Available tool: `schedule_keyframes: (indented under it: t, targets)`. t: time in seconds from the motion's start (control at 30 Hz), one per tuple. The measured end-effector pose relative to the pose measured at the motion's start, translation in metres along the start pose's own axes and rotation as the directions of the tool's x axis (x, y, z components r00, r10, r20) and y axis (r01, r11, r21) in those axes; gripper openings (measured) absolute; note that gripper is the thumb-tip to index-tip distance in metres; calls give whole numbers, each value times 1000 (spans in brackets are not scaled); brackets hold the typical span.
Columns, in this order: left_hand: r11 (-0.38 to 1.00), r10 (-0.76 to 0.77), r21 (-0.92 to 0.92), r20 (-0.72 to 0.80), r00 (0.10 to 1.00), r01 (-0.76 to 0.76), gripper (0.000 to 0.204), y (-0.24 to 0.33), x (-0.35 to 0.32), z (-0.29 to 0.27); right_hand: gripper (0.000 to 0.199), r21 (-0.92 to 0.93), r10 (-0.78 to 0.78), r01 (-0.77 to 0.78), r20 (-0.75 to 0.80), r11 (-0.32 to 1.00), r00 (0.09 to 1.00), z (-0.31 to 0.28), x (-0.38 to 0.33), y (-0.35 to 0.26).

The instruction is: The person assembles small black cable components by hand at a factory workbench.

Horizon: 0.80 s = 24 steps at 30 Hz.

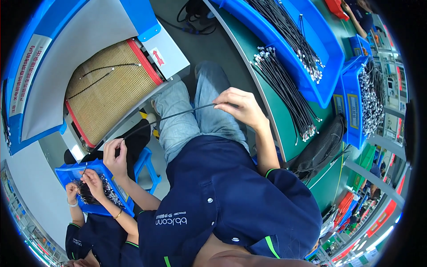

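Note:
A thin black cable (178,114) is stretched over my lap between my two hands. My right hand (240,106) pinches one end between thumb and fingertips, higher up and to the right. Lower on the left, my left hand (116,156) has its fingers closed at the other end, beside the tan mesh belt (111,93) of a machine. Both cable tips are covered by my fingers. Two more black cables (95,83) lie apart on the belt.
Black cables with pale connectors (284,91) are bunched on the green table (267,84) at right, beside a blue tray (327,49). A black mesh bag (322,149) lies nearer. At lower left, a co-worker's hands (91,182) are over a blue bin (66,171) of cables.

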State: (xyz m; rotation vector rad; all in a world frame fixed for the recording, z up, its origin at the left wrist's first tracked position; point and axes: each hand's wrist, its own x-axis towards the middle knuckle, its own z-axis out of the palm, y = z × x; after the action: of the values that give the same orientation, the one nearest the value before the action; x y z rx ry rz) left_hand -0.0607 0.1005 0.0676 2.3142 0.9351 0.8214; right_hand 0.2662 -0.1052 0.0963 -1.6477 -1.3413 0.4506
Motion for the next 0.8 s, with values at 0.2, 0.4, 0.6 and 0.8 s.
schedule_keyframes:
  t: [0.2, 0.4, 0.6, 0.8]
  targets:
    - [999, 41, 10, -11, 999, -40, 16, 6, 0, -13, 9, -27, -50, 51, 30, 998, 998, 1, 2, -4]
    - [997, 75, 36, -6, 997, -75, 15, 9, 1, -17, 11, -80, -112, 115, 41, 990, 993, 0, 1, -6]
    - [998, 59, 23, 6, 998, -60, 14, 7, 1, -14, 11, -99, -110, 114, 50, 989, 993, 0, 1, -4]
    - [999, 43, 30, 7, 999, -44, 14, 1, -2, -12, 9, -65, -64, 67, 43, 996, 997, 6, -2, 0]
